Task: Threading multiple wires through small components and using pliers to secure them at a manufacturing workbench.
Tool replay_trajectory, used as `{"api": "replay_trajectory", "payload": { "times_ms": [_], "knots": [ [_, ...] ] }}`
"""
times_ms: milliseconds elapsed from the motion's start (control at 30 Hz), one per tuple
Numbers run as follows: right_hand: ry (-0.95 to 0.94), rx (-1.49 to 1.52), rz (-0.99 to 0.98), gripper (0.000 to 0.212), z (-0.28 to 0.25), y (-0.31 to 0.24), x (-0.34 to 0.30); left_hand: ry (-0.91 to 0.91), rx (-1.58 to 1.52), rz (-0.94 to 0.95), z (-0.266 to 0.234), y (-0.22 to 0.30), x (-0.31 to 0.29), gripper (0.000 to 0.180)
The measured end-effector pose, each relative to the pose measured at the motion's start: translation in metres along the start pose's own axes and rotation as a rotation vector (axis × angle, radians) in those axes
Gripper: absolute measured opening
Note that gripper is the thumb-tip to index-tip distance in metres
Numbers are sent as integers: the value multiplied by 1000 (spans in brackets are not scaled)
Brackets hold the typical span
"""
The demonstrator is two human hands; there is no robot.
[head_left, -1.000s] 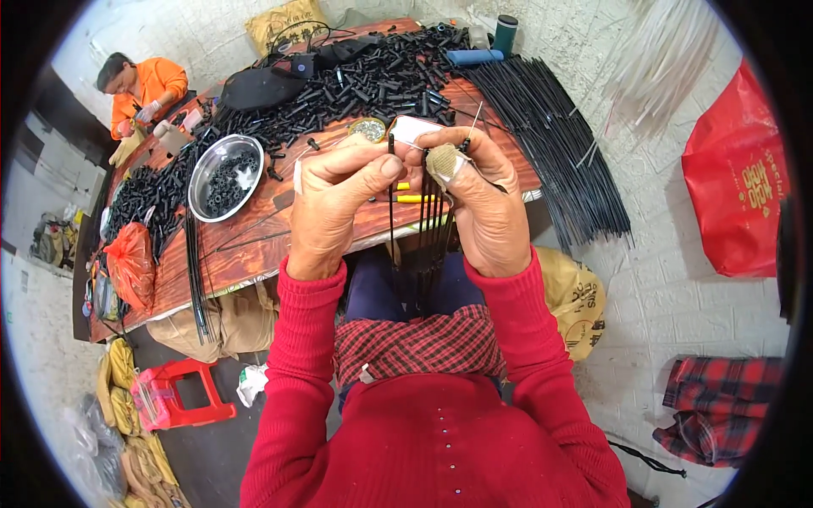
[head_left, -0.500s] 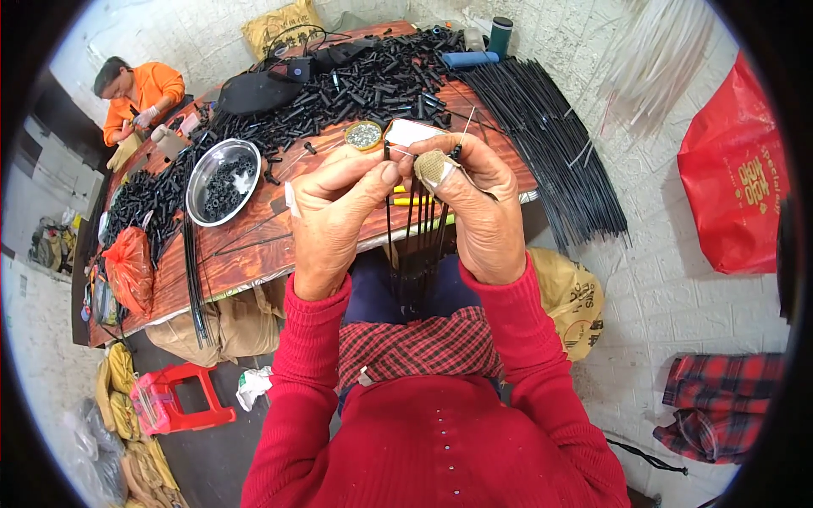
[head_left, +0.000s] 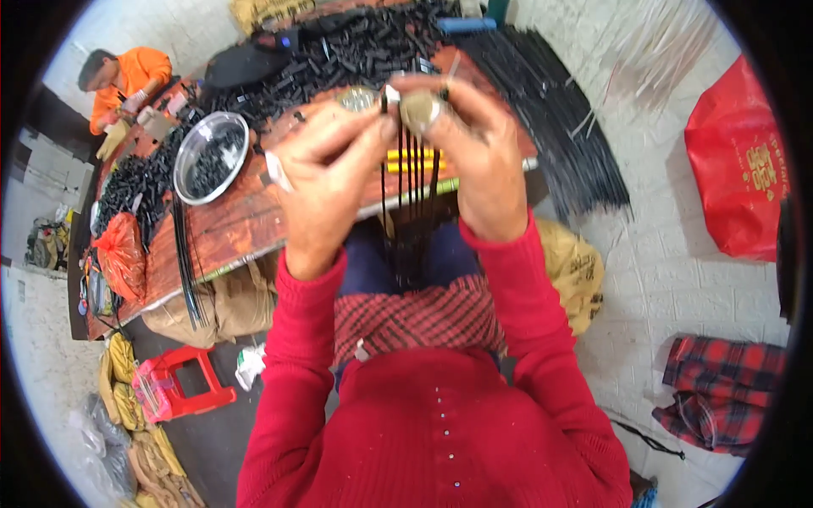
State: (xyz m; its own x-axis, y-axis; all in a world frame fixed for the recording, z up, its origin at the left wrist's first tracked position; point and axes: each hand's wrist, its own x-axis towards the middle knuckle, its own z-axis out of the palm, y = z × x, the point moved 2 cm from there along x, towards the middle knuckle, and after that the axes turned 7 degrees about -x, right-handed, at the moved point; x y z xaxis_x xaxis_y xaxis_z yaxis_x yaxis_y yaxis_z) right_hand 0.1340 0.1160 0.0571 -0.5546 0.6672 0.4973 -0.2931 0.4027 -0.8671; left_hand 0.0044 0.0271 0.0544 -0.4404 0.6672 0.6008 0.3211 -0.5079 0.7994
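My left hand, with white tape on a finger, is raised over the table's front edge. Its thumb and fingertips pinch the top of a thin black rod, which hangs straight down. Close beside it, my right hand wears a tan pad on the thumb. Several more thin black rods hang from its curled fingers, their lower ends over my lap. The fingertips of both hands nearly meet, and a small pale bit shows between them. Motion blurs the fingertips, so what exactly joins there cannot be made out.
A metal bowl of small black parts stands on the reddish table. Heaps of black tubular pieces cover its back. Long black rods lie at right. A person in orange works at far left. A red stool stands below.
Both hands have risen a little in the picture, still close together with the rods hanging. The whole view has shifted slightly, and the table's back edge sits higher now.
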Motion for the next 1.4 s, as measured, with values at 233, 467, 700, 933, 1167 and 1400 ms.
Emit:
{"api": "replay_trajectory", "payload": {
  "times_ms": [233,467,700,933,1167,1400],
  "knots": [
    [-48,415,255,23,-3,3,4,-131,-209,-124,-5,-16,0,23],
    [-33,398,235,26,-1,13,7,-110,-388,-296,-1,-18,1,24],
    [-31,397,258,28,-1,13,11,-191,-321,-259,-10,-43,-8,28],
    [-5,378,354,30,-1,11,14,-307,-276,-448,-23,-74,-43,19],
    [-49,393,205,33,-4,25,21,-428,-295,-602,-24,-114,-71,8],
    [-105,255,93,36,-1,29,16,-354,-389,-672,-23,-103,-70,29]
  ]
}}
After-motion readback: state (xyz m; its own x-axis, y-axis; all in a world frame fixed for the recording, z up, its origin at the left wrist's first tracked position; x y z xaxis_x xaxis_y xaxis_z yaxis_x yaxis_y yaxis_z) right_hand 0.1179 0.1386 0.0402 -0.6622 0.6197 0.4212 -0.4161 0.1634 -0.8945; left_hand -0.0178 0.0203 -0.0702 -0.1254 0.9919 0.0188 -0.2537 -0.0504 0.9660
